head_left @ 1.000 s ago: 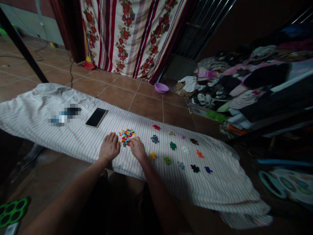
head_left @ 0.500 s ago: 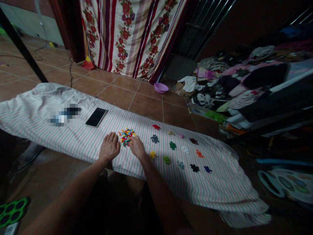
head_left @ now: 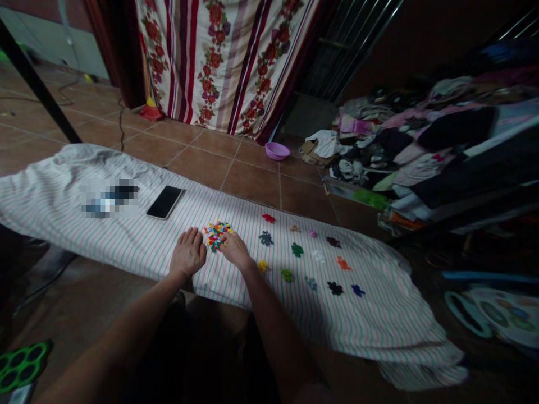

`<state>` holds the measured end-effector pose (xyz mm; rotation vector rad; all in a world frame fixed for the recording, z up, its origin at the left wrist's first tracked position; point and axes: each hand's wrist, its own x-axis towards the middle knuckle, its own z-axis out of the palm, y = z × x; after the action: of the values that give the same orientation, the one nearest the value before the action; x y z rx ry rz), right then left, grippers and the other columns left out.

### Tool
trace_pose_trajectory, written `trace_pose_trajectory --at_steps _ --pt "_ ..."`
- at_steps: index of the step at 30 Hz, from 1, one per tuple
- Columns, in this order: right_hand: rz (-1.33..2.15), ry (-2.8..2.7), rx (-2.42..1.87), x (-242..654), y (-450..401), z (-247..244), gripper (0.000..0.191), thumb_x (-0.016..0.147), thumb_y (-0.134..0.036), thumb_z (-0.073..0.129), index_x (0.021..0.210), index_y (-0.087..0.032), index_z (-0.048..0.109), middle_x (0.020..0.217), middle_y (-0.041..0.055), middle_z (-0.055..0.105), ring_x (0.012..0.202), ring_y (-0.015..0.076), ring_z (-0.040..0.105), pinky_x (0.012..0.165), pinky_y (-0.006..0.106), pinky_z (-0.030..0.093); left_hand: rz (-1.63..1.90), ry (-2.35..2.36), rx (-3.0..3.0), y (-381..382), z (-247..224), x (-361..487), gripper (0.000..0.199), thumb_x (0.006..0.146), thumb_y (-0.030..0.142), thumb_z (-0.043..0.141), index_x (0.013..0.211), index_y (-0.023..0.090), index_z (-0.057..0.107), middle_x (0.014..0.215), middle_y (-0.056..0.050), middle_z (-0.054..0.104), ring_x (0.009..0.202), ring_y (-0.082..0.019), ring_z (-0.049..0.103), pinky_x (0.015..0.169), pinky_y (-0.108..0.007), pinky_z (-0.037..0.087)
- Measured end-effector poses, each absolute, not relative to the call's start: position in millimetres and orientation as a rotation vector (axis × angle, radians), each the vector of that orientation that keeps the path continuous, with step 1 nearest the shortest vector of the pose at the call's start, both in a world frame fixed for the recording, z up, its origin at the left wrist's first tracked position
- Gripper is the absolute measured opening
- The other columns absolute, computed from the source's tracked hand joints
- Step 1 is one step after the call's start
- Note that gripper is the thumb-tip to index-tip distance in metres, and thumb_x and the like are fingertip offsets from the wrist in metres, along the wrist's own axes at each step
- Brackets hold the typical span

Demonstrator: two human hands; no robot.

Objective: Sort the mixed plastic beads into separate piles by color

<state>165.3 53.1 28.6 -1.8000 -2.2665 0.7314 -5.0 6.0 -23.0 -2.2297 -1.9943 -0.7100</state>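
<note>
My left hand [head_left: 188, 252] lies flat on the striped cloth, its fingers stretched out beside a heap of mixed coloured small pieces [head_left: 217, 231]. At the heap's right edge is my right hand [head_left: 234, 248], fingers drawn together and touching the pieces; whatever is between the fingertips is too small to make out. To the right, pieces lie in separate single-colour piles, among them a red pile [head_left: 268, 218], a dark grey pile [head_left: 266, 238], a dark green pile [head_left: 297, 249], a yellow pile [head_left: 263, 266], a light green pile [head_left: 287, 275] and a black pile [head_left: 336, 288].
A phone [head_left: 165, 202] rests on the striped cloth [head_left: 370, 331] left of the heap, near a blurred-out patch. Beyond the cloth's far edge, a purple basin [head_left: 277, 151] stands on the tiled floor. Heaped clothes [head_left: 404, 134] fill the right background.
My right hand has shifted very slightly left at the heap's edge. My left hand and the sorted piles look the same.
</note>
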Motion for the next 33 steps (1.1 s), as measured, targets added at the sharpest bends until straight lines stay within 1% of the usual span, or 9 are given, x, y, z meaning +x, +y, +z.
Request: trace_pose_trajectory --at_steps 5,11,18,22,24,29,33 --pt "0.720 -2.308 -1.778 164.5 50.8 32.0 0.026 0.090 -0.021 0.056 0.113 -0.024 0.069 0.115 0.0074 0.062 0.106 0.0203 0.060 0.091 0.030 0.045 -0.663 -1.980 -2.225 6.1 -23.0 -5.7 0.047 0.093 0.029 0.036 0.124 0.004 0.061 0.139 -0.023 0.058 0.136 -0.035 0.049 0.113 -0.049 0.037" --pt "0.739 -2.272 -1.723 168.1 47.4 29.8 0.019 0.090 -0.020 0.059 0.104 -0.023 0.070 0.109 0.0064 0.062 0.104 0.0194 0.059 0.090 0.029 0.045 -0.649 -1.972 -2.222 6.2 -24.5 -5.8 0.047 0.094 0.030 0.036 0.124 0.004 0.061 0.139 -0.023 0.059 0.135 -0.035 0.050 0.113 -0.050 0.038" --pt "0.726 -2.137 -1.623 174.1 45.0 16.3 0.014 0.088 -0.015 0.060 0.096 -0.022 0.070 0.102 0.0051 0.062 0.093 0.0166 0.059 0.088 0.028 0.046 -0.653 -1.973 -2.212 5.9 -23.7 -5.2 0.046 0.094 0.030 0.036 0.124 0.005 0.061 0.138 -0.022 0.059 0.135 -0.035 0.050 0.113 -0.048 0.038" --pt "0.720 -2.049 -1.549 177.1 45.0 5.3 0.011 0.087 -0.016 0.061 0.093 -0.023 0.069 0.098 0.0029 0.063 0.088 0.0154 0.061 0.084 0.027 0.048 -0.678 -1.964 -2.212 5.8 -23.9 -5.3 0.045 0.094 0.029 0.036 0.123 0.005 0.061 0.137 -0.023 0.060 0.135 -0.035 0.050 0.112 -0.049 0.038" --pt "0.721 -2.026 -1.512 178.0 44.7 2.5 0.011 0.088 -0.017 0.061 0.092 -0.023 0.069 0.095 0.0019 0.064 0.088 0.0154 0.061 0.085 0.027 0.048 -0.701 -1.954 -2.217 6.0 -24.4 -5.6 0.045 0.093 0.029 0.037 0.122 0.005 0.061 0.137 -0.023 0.060 0.135 -0.035 0.050 0.112 -0.049 0.039" --pt "0.709 -1.986 -1.485 178.7 43.1 0.6 0.015 0.089 -0.015 0.058 0.093 -0.024 0.070 0.094 0.0014 0.065 0.091 0.0163 0.063 0.086 0.028 0.049 -0.732 -1.943 -2.210 6.7 -25.6 -6.3 0.043 0.093 0.029 0.037 0.122 0.008 0.061 0.137 -0.022 0.060 0.135 -0.033 0.051 0.112 -0.049 0.039" --pt "0.706 -1.953 -1.474 179.5 41.9 -2.6 0.025 0.089 -0.011 0.054 0.101 -0.026 0.070 0.097 0.0010 0.067 0.094 0.0157 0.064 0.089 0.027 0.049 -0.709 -1.955 -2.204 6.5 -26.3 -6.0 0.045 0.093 0.030 0.036 0.122 0.007 0.061 0.136 -0.023 0.060 0.135 -0.033 0.050 0.113 -0.049 0.038"
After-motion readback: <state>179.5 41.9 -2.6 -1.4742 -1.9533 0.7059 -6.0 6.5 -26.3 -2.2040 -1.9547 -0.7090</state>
